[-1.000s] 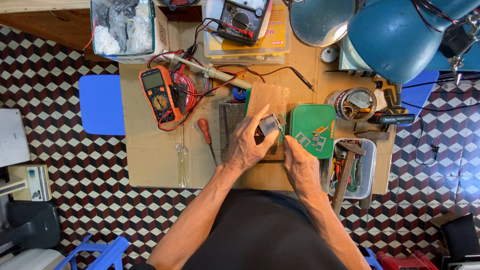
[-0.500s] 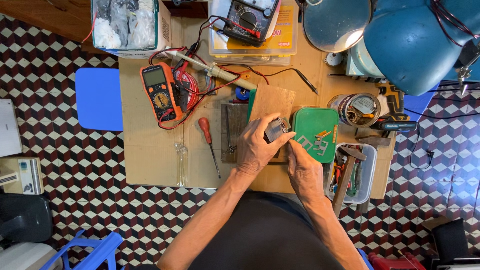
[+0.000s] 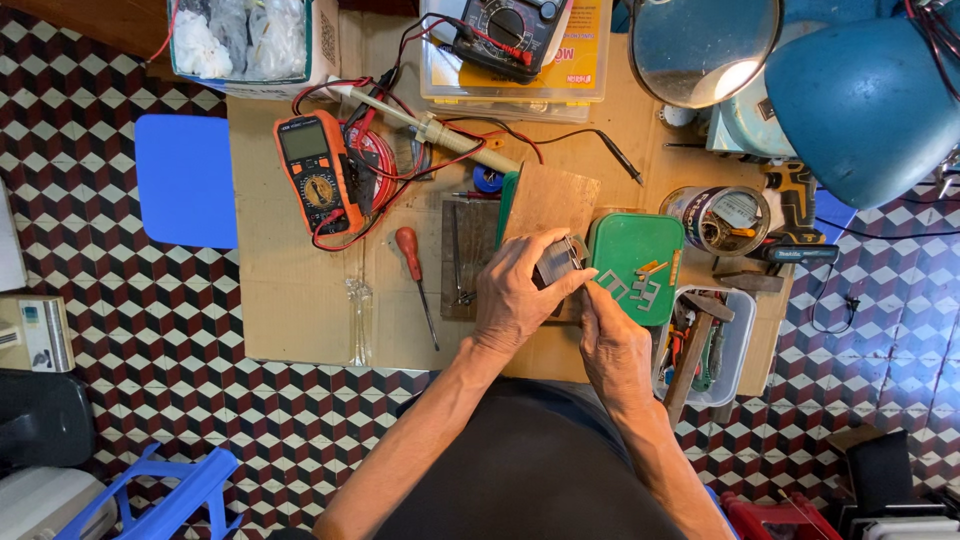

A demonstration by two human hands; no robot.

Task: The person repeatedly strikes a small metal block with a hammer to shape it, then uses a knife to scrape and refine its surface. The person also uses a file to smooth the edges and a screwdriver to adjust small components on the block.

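My left hand (image 3: 515, 295) grips a small grey metal part (image 3: 560, 260) over a brown wooden board (image 3: 550, 200) at the middle of the cardboard-covered table (image 3: 290, 290). My right hand (image 3: 612, 340) sits just right of it, fingertips pinched against the part's lower right edge; whether it holds a small tool or piece is hidden. A green tin lid (image 3: 635, 262) with small metal pieces on it lies right beside both hands. A red-handled screwdriver (image 3: 415, 275) lies to the left of my left hand.
An orange multimeter (image 3: 315, 180) with red and black leads lies at left, a soldering iron (image 3: 440, 130) behind. A second meter (image 3: 505, 30) rests on a yellow box. A round tin (image 3: 725, 220), a tool tray (image 3: 710, 345), a magnifier lamp (image 3: 705, 45) and a blue lamp (image 3: 865, 95) stand right.
Both hands stayed together on the grey part; the left hand turned it slightly and the right fingers closed in on its edge. The view shifted a little.
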